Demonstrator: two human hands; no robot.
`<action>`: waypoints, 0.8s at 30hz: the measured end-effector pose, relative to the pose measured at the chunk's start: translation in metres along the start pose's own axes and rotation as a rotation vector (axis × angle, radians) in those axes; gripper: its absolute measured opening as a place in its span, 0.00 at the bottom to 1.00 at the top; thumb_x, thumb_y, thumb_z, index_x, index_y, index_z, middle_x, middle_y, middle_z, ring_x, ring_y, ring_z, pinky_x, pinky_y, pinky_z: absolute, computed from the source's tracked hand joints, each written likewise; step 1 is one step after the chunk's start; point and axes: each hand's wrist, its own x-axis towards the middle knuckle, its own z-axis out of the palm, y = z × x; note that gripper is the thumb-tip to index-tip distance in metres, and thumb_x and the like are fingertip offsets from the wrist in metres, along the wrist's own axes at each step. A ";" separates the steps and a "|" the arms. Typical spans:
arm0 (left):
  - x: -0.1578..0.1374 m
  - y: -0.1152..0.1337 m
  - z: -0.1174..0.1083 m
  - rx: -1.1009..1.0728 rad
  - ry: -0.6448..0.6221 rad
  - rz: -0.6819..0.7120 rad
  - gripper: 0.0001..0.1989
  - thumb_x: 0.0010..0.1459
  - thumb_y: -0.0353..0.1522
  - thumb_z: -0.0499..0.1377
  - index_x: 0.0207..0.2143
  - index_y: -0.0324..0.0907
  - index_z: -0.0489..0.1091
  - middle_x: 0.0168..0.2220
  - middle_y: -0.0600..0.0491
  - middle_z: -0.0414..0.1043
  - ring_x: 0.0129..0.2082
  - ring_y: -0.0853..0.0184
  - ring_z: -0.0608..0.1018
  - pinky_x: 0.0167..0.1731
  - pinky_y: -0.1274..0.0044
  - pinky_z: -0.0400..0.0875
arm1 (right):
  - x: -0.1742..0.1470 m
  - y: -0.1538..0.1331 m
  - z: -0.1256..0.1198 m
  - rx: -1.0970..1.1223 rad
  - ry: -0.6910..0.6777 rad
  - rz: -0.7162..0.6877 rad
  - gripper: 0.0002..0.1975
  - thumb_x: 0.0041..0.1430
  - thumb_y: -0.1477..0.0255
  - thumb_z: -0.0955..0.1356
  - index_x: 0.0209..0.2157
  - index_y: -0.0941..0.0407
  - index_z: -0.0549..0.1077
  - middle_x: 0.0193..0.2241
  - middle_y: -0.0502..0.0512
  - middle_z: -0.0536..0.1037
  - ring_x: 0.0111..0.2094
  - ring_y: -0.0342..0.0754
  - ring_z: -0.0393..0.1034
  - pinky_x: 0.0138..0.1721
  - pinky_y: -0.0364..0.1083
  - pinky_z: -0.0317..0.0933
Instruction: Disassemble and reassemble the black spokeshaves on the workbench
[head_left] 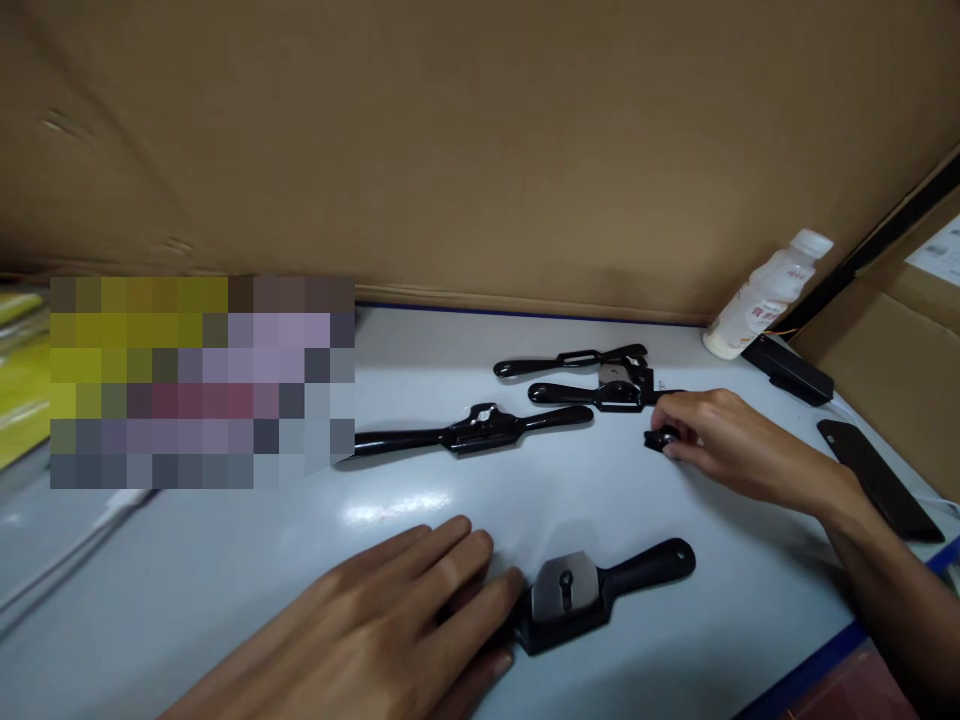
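My left hand (pixel 405 610) is closed around one handle of a black spokeshave (pixel 649 567), low in the head view. Its bare grey blade (pixel 568 585) faces up with a small screw in its slot; the far handle points right. Farther right, my right hand (pixel 709 435) pinches a small black part (pixel 660 438) just above the table; its exact kind is partly hidden by the fingers. Beyond lie an assembled spokeshave (pixel 484 432), a spokeshave body (pixel 525 368), and another black spokeshave (pixel 555 394) with a loose-looking grey blade (pixel 615 375) beside it.
A white-capped bottle (pixel 761 300) stands at the back right, beside a black box-shaped device (pixel 791 370). A dark flat slab (pixel 877 480) lies along the right edge. Cardboard (pixel 480 150) walls the back. Yellow packaging (pixel 22 400) and a white cable (pixel 75 550) are at left.
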 end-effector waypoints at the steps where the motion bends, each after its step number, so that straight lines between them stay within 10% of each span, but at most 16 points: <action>1: 0.001 0.001 -0.001 -0.010 -0.008 -0.007 0.19 0.75 0.31 0.43 0.43 0.44 0.74 0.39 0.48 0.77 0.34 0.61 0.76 0.33 0.69 0.69 | 0.001 -0.005 0.002 0.049 0.001 -0.024 0.07 0.63 0.79 0.69 0.42 0.55 0.74 0.35 0.53 0.79 0.34 0.47 0.71 0.36 0.44 0.58; 24: 0.018 0.003 -0.021 -0.023 -0.135 0.018 0.20 0.75 0.31 0.43 0.41 0.42 0.74 0.37 0.48 0.77 0.30 0.61 0.75 0.28 0.70 0.69 | -0.009 -0.041 0.020 0.081 0.037 -0.310 0.11 0.69 0.79 0.64 0.47 0.55 0.75 0.45 0.58 0.73 0.39 0.49 0.71 0.41 0.49 0.67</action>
